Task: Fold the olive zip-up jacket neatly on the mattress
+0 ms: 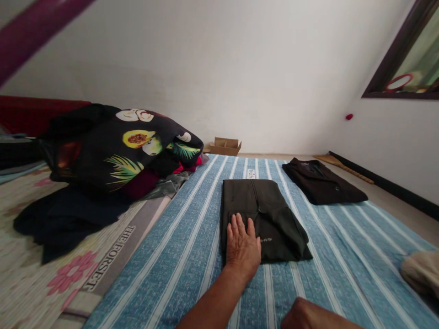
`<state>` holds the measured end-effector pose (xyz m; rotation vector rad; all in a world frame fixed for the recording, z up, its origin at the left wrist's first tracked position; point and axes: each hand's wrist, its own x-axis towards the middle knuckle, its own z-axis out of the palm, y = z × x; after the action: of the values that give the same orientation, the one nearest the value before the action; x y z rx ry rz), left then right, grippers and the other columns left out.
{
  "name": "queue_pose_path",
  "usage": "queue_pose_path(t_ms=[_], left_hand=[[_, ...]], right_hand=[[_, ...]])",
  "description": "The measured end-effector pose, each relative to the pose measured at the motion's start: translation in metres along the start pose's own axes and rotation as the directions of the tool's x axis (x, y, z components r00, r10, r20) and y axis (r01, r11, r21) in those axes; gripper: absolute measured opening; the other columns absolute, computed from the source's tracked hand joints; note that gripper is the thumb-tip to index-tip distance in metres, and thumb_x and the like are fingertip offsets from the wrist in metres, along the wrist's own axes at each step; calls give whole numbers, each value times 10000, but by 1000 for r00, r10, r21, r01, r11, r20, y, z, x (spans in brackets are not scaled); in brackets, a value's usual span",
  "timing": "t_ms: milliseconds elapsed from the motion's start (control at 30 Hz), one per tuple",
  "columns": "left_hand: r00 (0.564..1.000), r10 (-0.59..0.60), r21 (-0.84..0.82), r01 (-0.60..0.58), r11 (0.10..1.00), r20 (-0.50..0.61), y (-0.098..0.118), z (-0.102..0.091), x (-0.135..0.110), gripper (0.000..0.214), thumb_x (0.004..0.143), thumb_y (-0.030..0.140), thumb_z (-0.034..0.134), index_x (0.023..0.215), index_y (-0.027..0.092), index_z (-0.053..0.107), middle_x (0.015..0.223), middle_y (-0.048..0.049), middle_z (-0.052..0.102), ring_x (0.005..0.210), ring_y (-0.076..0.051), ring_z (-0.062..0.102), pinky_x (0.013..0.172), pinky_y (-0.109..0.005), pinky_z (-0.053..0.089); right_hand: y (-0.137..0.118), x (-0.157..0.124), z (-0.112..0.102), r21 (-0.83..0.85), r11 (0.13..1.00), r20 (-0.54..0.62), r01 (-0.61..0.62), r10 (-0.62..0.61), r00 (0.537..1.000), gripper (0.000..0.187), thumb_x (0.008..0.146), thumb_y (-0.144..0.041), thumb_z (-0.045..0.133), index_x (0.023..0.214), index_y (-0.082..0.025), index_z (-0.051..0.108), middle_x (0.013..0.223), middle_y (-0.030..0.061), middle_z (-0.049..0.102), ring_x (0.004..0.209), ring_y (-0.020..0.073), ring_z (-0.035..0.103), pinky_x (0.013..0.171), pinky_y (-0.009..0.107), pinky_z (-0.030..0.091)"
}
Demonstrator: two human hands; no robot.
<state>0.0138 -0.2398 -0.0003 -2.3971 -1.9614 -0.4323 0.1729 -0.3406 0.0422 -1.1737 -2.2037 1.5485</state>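
A folded dark green zip garment (pixel 274 205) lies flat in front of me on a blue striped sheet (pixel 185 237). My left hand (pixel 243 246) rests palm down on its near left part, fingers stretched and slightly apart, gripping nothing. Small pale lettering shows on the cloth beside the thumb. At the bottom edge, right of centre, only the bent back part of my right hand (pixel 303 314) shows; its fingers are hidden, and it is apart from the garment. A second folded garment, dark brown (pixel 322 183), lies farther back on the right.
To the left, a heap of clothes with a black fruit-print cloth (pixel 151 141) sits on a floral mat (pixel 113 242). A cardboard box (pixel 225 146) stands by the back wall. A wooden stick (pixel 353 169) lies along the right wall. Something beige (pixel 421 272) shows at the right edge.
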Motion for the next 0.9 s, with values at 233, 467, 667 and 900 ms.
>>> queue_pose_path(t_ms=[233,467,667,900], left_hand=[[1000,23,36,-23,999,11,-1,-6,3,539,866,395,454,1344,147,432,1468,-200,271,1350,-368,214,1064,-494,217],[1000,24,93,-24,995,2,-1,-10,4,526,869,386,451,1344,162,438,1457,-187,305,1343,-356,242,1058,-486,229],[1000,19,141,-21,990,11,-1,-10,6,523,863,389,461,1336,167,450,1450,-188,319,1337,-356,260,1048,-483,248],[996,49,105,-57,993,76,3,-29,8,488,864,313,440,1314,126,460,1434,-189,350,1327,-340,294,1036,-488,293]], right_hand=[[5,22,-23,-375,926,-600,42,-277,750,213,852,-193,430,879,-174,640,896,69,655,827,161,609,743,275,481],[40,72,-58,-639,675,-718,-369,-350,602,399,833,-223,488,1213,-123,553,1320,149,504,1268,279,398,1018,436,363],[66,87,-46,-685,587,-674,-431,-288,680,479,871,-268,457,1319,-98,460,1403,156,408,1309,255,345,1047,425,320],[63,84,-45,-671,610,-670,-421,-256,697,504,885,-288,427,1358,-115,419,1442,135,347,1335,267,290,1066,440,277]])
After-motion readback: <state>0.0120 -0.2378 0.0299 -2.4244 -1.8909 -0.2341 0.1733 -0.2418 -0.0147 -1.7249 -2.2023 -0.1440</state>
